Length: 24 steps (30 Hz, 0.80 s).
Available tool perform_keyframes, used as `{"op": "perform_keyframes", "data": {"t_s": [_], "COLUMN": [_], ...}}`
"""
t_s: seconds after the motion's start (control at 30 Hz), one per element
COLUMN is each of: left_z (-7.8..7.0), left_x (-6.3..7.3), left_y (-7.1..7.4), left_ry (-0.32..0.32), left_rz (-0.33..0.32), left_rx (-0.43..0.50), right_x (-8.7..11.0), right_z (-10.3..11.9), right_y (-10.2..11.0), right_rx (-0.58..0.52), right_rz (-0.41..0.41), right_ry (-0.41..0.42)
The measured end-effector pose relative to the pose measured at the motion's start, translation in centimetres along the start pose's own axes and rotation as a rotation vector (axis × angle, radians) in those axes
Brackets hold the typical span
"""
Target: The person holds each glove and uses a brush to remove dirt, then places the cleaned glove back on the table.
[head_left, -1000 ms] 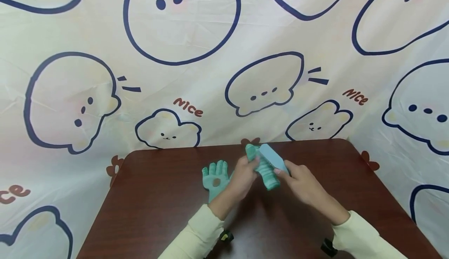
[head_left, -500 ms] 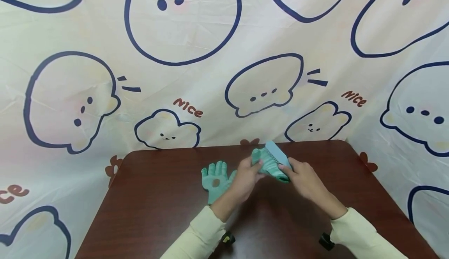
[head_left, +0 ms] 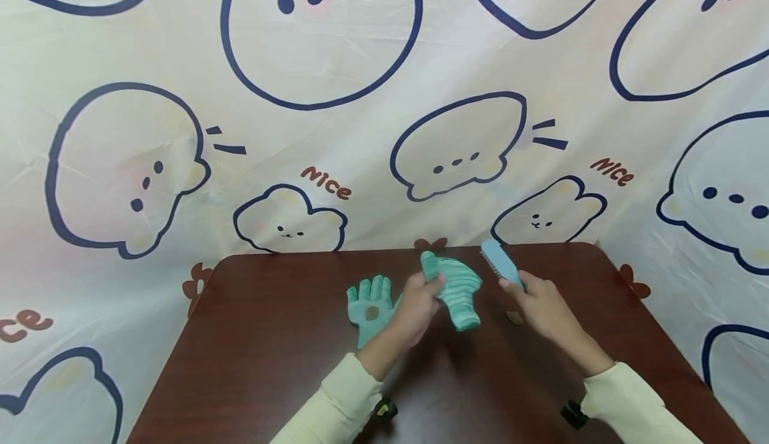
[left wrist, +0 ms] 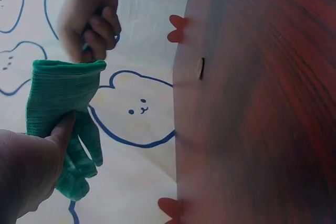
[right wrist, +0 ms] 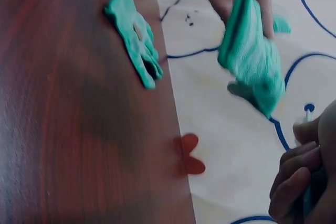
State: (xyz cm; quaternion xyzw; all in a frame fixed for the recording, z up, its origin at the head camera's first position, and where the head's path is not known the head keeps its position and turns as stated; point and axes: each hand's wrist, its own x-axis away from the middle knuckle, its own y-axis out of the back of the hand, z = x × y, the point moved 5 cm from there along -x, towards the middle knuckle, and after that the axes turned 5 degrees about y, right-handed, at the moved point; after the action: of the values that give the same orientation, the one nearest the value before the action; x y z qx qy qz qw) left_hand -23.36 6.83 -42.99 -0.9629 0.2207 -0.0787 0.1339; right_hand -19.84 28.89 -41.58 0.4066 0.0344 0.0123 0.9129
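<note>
My left hand (head_left: 419,305) grips a green knit glove (head_left: 459,292) above the table, thumb on top and cuff hanging toward me. In the left wrist view the glove (left wrist: 63,95) shows its ribbed cuff, with loose fingers dangling below. A light blue brush (head_left: 500,262) is in my right hand (head_left: 545,310), held by its handle, bristles facing the glove and a gap between them. In the right wrist view the right hand (right wrist: 299,177) hides most of the brush. A second green glove (head_left: 368,290) lies flat on the table, a brown oval patch on its palm.
The dark brown wooden table (head_left: 270,364) reaches back to a cartoon-printed curtain (head_left: 360,137). A small flat brown oval piece (head_left: 513,318) lies on the table beside my right hand.
The brush was against the glove earlier; it has moved right, away from it. The glove has turned so its cuff hangs lower. The brown oval piece now shows on the table.
</note>
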Motion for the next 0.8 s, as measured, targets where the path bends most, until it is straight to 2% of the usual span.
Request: {"op": "perform_keyframes", "data": {"t_s": [0.17,0.3,0.47,0.8], "left_z": [0.4,0.2,0.3,0.8], "left_x": [0.0,0.1,0.3,0.1], "left_y": [-0.1,-0.4,-0.1,-0.1], "left_ry": [0.0,-0.018,-0.01,-0.006], "left_rz": [0.037,0.064,0.041,0.007], "left_rx": [0.054,0.016,-0.089,-0.151], "right_x": [0.6,0.9,0.8,-0.1], "right_z": [2.4,3.5,3.0,2.2], "right_y": [-1.7,-3.0,-3.4,-2.9], "right_rx": [-0.044,-0.034,-0.001,0.056], "right_rz": [0.071,0.106,0.081,0.037], "right_ry": [0.105,0.164,0.156,0.11]}}
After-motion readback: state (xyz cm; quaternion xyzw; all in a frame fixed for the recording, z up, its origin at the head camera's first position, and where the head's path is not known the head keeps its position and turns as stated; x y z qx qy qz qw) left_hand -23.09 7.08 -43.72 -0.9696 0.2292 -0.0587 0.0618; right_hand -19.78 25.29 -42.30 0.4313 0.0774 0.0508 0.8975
